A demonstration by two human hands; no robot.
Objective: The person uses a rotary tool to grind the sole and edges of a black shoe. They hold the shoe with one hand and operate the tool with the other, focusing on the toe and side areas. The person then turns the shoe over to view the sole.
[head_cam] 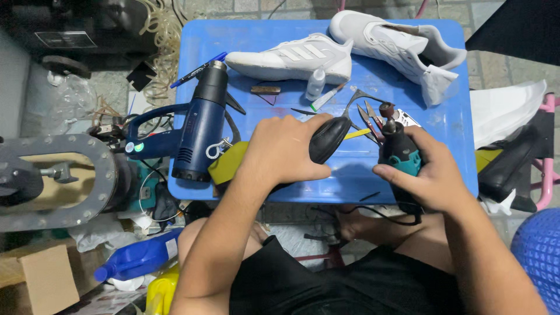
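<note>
The grip of the left hand (284, 153) is closed over a black shoe (328, 139), fingers wrapped across its upper so that the rounded toe points toward the tool. The right hand (430, 175) is clenched round the body of a teal-and-black rotary tool (398, 146), whose small sanding drum stands upright just beside the shoe's toe. Both are held low over the near edge of the blue tabletop (449, 119). The shoe is judged light and pliable, likely to flex if pinched, so a broad hold is suited. The tool is judged rigid and denser, best held at its barrel. A navy heat gun (195, 125) and two white sneakers (291, 58) lie beyond.
</note>
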